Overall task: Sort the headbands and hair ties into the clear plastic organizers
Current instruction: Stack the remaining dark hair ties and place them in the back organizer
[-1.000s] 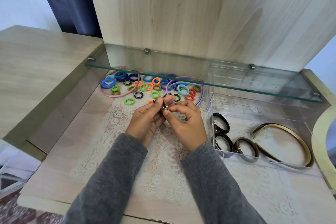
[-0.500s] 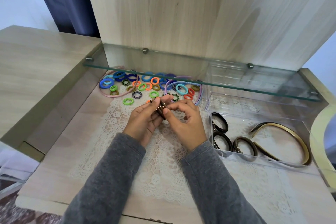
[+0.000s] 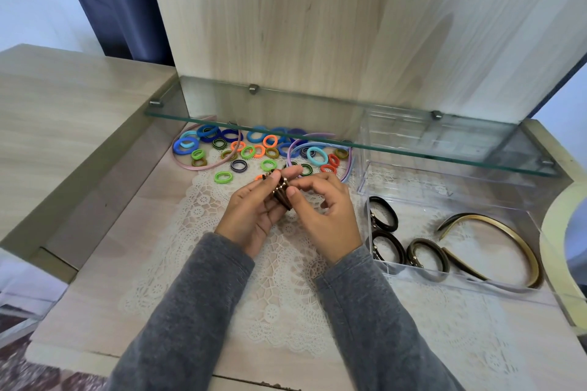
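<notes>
Bright hair ties point(image 3: 251, 152) lie loose along the desk's point(image 3: 133, 247) back edge, the left hand point(image 3: 254, 216) and right hand point(image 3: 330, 219) together pinch a dark bundle of ties point(image 3: 282, 193) above its middle, and the clear organizer point(image 3: 460, 282) at the right edge holds black ties point(image 3: 394, 214) and a gold headband point(image 3: 511, 232).

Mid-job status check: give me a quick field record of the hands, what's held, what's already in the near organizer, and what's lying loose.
Left hand: holds bundle of dark hair ties, fingers curled round it
Right hand: pinches the same bundle
Near organizer: three dark ties, one gold headband
Loose at back: coloured hair ties, pink headband, lilac headband, partly under the glass shelf
Bundle position: above the lace mat, outside the organizer
</notes>
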Available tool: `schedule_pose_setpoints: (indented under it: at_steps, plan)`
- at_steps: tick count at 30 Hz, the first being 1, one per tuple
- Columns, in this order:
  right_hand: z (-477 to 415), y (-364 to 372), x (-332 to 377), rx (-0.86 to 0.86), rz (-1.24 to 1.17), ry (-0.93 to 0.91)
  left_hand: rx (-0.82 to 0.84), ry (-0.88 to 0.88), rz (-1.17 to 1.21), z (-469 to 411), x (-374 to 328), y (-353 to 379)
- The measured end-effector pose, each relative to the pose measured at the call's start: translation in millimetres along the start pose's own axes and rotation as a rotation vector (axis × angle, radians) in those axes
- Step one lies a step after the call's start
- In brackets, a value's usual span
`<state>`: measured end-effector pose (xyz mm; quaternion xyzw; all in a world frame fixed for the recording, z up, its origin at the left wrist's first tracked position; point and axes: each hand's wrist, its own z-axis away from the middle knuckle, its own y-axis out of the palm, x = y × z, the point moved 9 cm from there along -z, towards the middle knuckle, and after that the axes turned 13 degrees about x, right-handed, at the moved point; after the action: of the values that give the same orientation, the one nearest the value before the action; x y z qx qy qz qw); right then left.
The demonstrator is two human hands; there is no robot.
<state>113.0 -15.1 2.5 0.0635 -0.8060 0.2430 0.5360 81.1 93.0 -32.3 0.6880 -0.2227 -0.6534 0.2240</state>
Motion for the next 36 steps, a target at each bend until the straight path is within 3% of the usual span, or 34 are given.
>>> schedule_pose_setpoints:
  at_steps: [15, 36]
  plan:
    - [1, 0, -2, 0.013, -0.030, 0.043, -0.015, -0.022, 0.098, 2, -1, 0]
    - [8, 30, -9, 0.269, 0.104, 0.114, -0.042, -0.046, 0.253, 8, -10, -7]
